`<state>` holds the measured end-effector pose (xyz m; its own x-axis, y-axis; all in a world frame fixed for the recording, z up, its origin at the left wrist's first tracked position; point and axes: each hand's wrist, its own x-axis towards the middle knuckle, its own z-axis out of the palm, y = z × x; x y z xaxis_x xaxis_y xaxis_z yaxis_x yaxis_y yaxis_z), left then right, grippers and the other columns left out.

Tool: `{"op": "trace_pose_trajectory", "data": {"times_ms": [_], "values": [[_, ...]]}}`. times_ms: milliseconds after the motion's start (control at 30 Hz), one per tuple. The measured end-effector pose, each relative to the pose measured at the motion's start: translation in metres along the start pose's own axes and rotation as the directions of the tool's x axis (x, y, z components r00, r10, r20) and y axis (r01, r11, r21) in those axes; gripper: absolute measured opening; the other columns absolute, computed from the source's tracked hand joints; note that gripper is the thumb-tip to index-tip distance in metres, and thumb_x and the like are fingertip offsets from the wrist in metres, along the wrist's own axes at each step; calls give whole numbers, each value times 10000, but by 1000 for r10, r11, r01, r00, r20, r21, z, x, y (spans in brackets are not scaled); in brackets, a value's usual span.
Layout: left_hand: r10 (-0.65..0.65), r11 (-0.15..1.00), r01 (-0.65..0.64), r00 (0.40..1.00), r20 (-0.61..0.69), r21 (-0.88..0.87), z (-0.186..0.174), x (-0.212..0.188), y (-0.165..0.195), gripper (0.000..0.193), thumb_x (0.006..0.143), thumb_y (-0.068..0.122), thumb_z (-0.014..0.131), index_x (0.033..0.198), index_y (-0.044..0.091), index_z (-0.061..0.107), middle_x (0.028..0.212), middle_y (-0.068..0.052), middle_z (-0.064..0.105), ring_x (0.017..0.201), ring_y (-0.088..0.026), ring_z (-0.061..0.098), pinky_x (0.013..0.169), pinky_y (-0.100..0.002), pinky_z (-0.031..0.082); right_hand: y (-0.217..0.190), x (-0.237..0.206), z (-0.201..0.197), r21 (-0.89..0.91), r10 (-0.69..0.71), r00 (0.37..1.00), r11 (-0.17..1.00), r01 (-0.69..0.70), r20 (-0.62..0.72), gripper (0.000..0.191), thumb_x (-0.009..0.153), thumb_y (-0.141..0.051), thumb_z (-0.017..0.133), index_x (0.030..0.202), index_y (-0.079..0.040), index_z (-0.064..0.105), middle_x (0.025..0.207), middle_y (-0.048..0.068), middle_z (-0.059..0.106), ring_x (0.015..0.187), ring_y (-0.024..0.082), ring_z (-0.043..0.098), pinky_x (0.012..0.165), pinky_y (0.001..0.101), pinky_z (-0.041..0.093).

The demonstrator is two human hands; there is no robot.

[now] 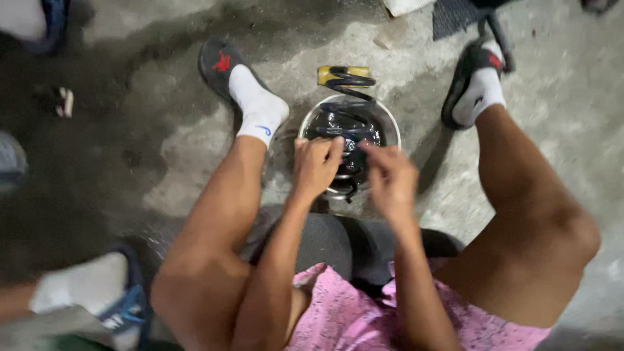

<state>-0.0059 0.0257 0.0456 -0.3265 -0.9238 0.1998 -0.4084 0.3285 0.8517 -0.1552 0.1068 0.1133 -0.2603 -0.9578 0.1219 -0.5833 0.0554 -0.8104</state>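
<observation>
Pink speckled shorts (364, 318) sit nearest, at six o'clock. Both hands, left (316, 166) and right (392, 179), curl closed around a black coiled metal spring (348, 114) standing in a round metal basin (390, 127) at twelve o'clock. Best to grip firmly and keep it inside the basin.

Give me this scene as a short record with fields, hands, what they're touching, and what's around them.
setting: wet concrete floor, person seated, viewed from above
left hand: fingers curled on a dark part over the bowl
right hand: fingers pinched on the same dark part; grip unclear from blur
bowl: round, pale metal, dark glossy contents, between the feet
coil spring: black, leaning on the bowl's far rim
yellow block: behind the spring
feet: white socks in black slides
other person: a socked foot at lower left
</observation>
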Motion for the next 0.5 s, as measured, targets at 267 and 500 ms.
{"op": "trace_pose_trajectory", "data": {"times_ms": [267, 500], "values": [[40, 985, -19, 992, -120, 171, 23, -10, -13, 427, 1032, 212, 564, 651, 19, 571, 682, -144, 591, 702, -351, 585, 785, -465, 387, 30, 1, 30, 23, 13, 978, 1000, -9, -207, 168, 988, -53, 697, 1135, -59, 780, 851, 136, 653, 749, 270, 646, 681, 363, 506], [12, 992, 1, 995, -102, 126, 28, -14, -21, 425, 1044, 178, 507, 657, 27, 598, 685, -125, 618, 705, -326, 599, 824, -457, 384, 27, 0, 41, 165, 42, 971, 986, -3, -234, 157, 960, -95, 679, 1072, -51, 781, 805, 145, 657, 672, 257, 652, 612, 358, 515]]}}
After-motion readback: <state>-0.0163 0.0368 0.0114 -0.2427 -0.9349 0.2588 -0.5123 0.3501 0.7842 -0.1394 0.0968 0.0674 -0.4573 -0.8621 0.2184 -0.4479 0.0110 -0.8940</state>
